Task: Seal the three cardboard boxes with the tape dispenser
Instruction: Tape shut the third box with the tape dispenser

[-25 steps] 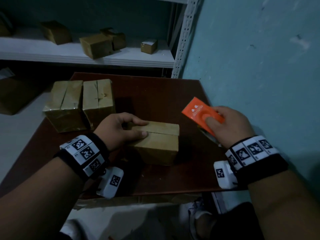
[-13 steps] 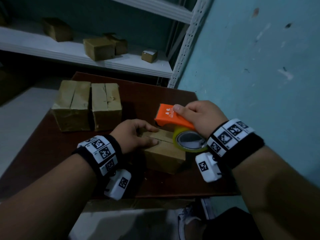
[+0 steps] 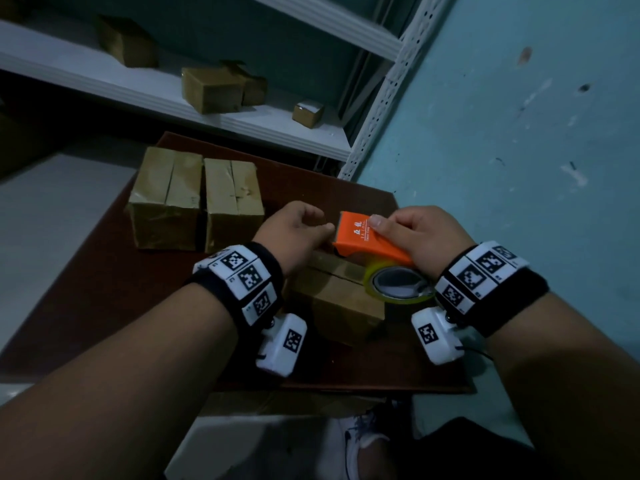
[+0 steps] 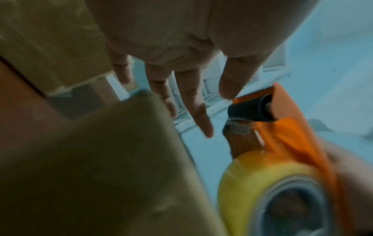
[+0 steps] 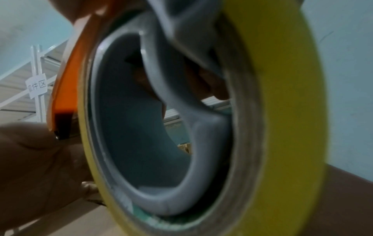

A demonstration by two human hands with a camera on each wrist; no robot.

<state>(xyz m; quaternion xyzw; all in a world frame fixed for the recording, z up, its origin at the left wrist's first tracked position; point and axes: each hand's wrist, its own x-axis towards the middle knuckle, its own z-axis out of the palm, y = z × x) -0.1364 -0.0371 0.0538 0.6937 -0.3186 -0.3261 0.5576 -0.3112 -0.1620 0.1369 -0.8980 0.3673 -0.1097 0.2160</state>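
Orange tape dispenser [image 3: 367, 239] being gripped by right hand [image 3: 420, 237]; left hand [image 3: 294, 233], fingers relaxed, holding nothing, being brought to dispenser's 9 o'clock nose. Near cardboard box [image 3: 337, 296] judged light, crushable: best pressed flat on flaps.

A dark reddish-brown table [image 3: 145, 306] is set against the teal wall. Two cardboard boxes [image 3: 197, 199] are stood side by side, touching, at its far left part. A third cardboard box [image 3: 339, 303] is placed nearer the front edge, apart from the pair. Behind the table, a white shelf [image 3: 104, 81] is seen, and several smaller brown boxes [image 3: 211, 88] are spread along it.
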